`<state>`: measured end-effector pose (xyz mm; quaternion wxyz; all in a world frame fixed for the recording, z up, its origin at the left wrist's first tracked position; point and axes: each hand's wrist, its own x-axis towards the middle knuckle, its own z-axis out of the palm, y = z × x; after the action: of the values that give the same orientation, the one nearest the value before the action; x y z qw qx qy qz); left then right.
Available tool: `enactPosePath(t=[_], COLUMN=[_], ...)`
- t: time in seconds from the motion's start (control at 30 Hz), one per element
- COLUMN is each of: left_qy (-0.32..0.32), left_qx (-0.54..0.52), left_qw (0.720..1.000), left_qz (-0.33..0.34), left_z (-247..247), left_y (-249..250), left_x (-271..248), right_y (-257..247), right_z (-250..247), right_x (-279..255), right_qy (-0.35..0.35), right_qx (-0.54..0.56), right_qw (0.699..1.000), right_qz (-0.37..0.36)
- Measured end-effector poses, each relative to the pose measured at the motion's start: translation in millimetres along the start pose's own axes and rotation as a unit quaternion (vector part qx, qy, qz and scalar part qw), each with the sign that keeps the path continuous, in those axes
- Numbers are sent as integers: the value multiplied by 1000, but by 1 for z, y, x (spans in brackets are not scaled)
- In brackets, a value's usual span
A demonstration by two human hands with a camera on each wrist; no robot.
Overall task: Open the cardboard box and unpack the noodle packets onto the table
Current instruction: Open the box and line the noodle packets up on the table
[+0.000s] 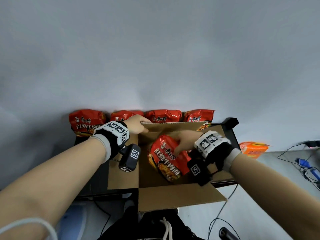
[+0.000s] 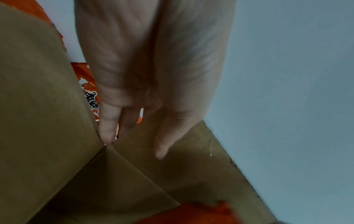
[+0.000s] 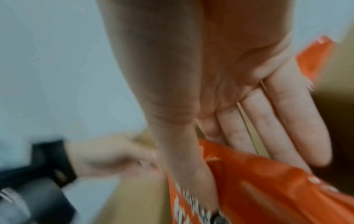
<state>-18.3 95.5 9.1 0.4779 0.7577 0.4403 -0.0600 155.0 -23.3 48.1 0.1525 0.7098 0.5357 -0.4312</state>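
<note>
An open brown cardboard box [image 1: 173, 198] stands on a dark table [image 1: 93, 181] with its flaps spread. My left hand [image 1: 138, 126] pinches the box's far wall at the far left corner. In the left wrist view the fingers [image 2: 109, 130] lie behind the cardboard [image 2: 38, 106] and the thumb lies on its inner face. My right hand [image 1: 184, 142] holds a red noodle packet [image 1: 166, 158] by its upper edge, tilted, over the box's inside. The right wrist view shows the thumb on the printed face of the packet [image 3: 277, 197] and the fingers [image 3: 287, 121] behind it.
Several red noodle packets [image 1: 86, 122] lean in a row against the grey wall behind the box. An orange pack [image 1: 253, 149] lies off the table's right end. Cables and blue plugs [image 1: 303, 163] trail at the right. A dark cable [image 1: 223, 210] hangs below the table's front.
</note>
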Motion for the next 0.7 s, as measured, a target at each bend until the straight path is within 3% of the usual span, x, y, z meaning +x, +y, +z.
enactPosePath(t=[0.07, 0.17, 0.33, 0.5, 0.7], left_qy=[-26, -73, -112, -112, -96], left_qx=[21, 62, 139, 177, 176], left_qw=[999, 995, 984, 978, 979], left_qz=[14, 10, 14, 11, -20], left_z=[-5, -9, 8, 42, 70], left_y=[4, 19, 65, 94, 108], left_x=[-6, -12, -5, 9, 30], right_y=[9, 34, 92, 150, 203], right_z=[-33, -86, -153, -178, -160], right_x=[-28, -70, -107, -81, -21], right_qy=[7, 54, 157, 231, 242], right_qx=[-33, 0, 77, 71, 13], right_qw=[999, 994, 982, 970, 969], right_qz=[-40, -90, -75, -7, 54])
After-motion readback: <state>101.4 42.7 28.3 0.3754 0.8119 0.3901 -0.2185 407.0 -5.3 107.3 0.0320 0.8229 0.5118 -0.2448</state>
